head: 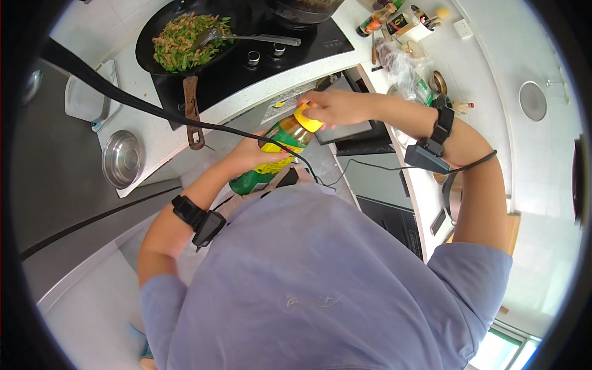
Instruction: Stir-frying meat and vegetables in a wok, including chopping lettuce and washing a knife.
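Note:
My left hand (254, 159) is wrapped around the body of a bottle (280, 134) with a green and yellow label. The bottle leans, its top towards the upper right, in front of the counter edge. On its yellow cap (307, 118) the fingers of my right hand (330, 107) are closed; whether the cap is loose I cannot tell. Beyond the hands, a dark wok (148, 51) with a wooden handle sits on the black cooktop. It holds chopped green vegetables with light brown pieces (187, 41), and a metal spatula (259, 38) rests in it.
A second dark pan (305, 11) stands on the cooktop's far side. A steel bowl (121, 157) sits at the left counter corner, near a white container (88, 95). Along the right counter are a sauce bottle (375, 21) and plastic bags (402, 62). A black cable (377, 164) hangs by my right arm.

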{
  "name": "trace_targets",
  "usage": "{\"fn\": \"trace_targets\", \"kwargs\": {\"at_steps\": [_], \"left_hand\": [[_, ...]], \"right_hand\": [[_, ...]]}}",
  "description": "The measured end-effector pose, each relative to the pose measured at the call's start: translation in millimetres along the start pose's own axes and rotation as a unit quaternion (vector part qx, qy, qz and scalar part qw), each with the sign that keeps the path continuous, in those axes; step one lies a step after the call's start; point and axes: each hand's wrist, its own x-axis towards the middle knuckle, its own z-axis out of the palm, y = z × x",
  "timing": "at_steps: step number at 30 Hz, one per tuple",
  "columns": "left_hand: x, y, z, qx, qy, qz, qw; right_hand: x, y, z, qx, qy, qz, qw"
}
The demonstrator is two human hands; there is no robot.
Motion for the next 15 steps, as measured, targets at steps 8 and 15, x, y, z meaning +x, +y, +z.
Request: {"fn": "trace_targets", "kwargs": {"at_steps": [8, 15], "left_hand": [[-3.5, -8.5, -0.6, -0.006, 0.068, -0.008, 0.998], [-11.5, -5.6, -2.9, -0.031, 0.051, -0.019, 0.998]], "right_hand": [[16.8, 1.7, 48.3, -0.016, 0.156, 0.094, 0.983], [22.1, 2.9, 51.3, 0.068, 0.163, 0.027, 0.984]]}}
